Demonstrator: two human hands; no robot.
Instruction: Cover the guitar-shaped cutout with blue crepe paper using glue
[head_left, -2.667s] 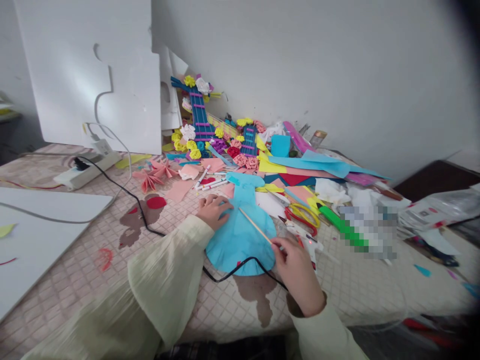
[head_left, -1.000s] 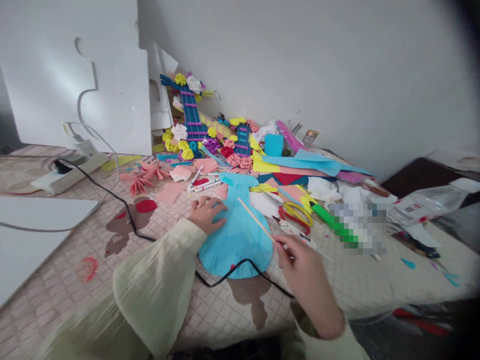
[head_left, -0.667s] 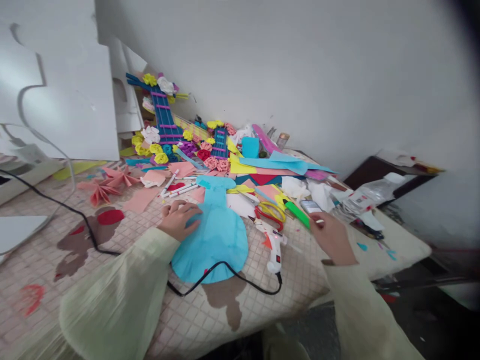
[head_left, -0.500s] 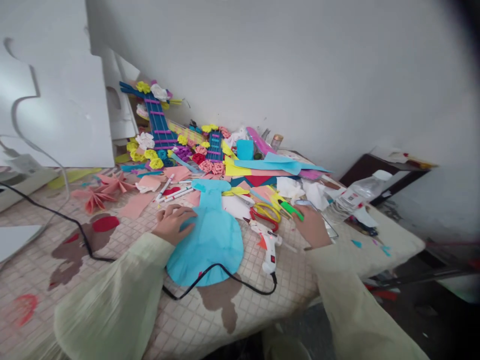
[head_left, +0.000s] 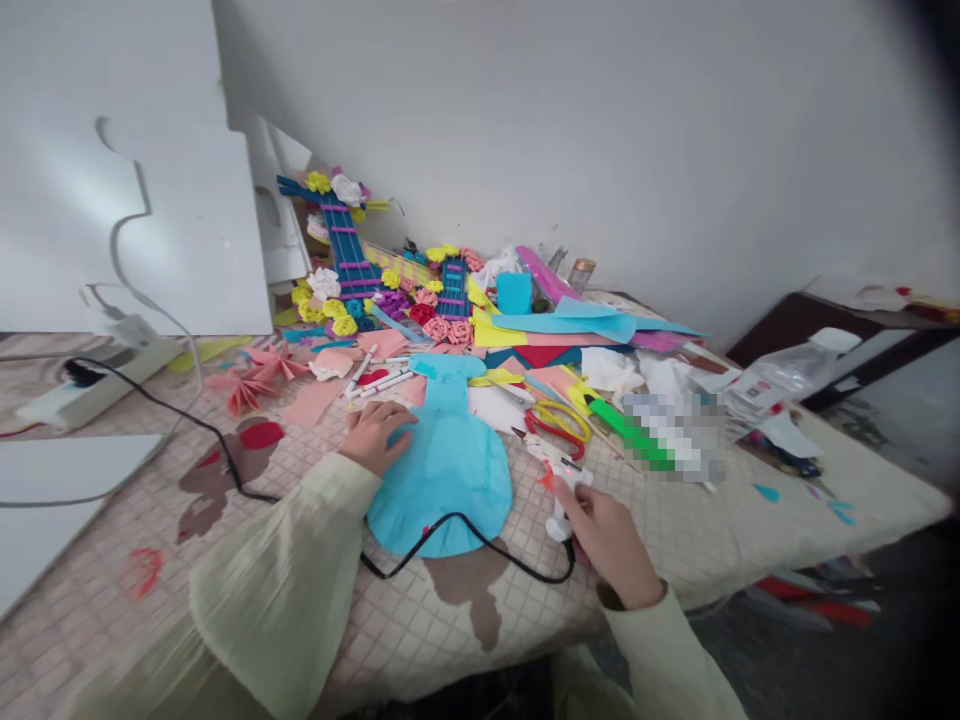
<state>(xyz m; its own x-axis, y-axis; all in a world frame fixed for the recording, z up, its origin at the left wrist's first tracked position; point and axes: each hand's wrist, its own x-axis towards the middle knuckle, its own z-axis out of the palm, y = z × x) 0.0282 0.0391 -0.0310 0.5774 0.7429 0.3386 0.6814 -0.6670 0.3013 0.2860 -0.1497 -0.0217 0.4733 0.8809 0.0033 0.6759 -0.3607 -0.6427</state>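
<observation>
The table (head_left: 690,525) offers its widest free stretch right of centre, between the clutter and the near edge; toward the wall, loose paper and finished pieces crowd it. A white board (head_left: 187,250) stands upright at the far left, closing off that side. The blue paper shape (head_left: 442,480) lies flat in the middle, its rounded end toward the near edge with a little cloth left beyond it. The left hand (head_left: 377,437) rests where it was, fingers spread and slightly bent on the shape's left side. What has changed is the right hand (head_left: 611,540): half a second ago it was at the green tool (head_left: 619,425), and now its fingers are closed on the handle of the glue gun (head_left: 556,468), just right of the shape. That probably means the work has passed from the stick to the gun. Scissors (head_left: 553,430) lie just beyond the nozzle, leaving scant room ahead, and the black cord (head_left: 454,515) crosses the shape's lower part, where it could drag.
</observation>
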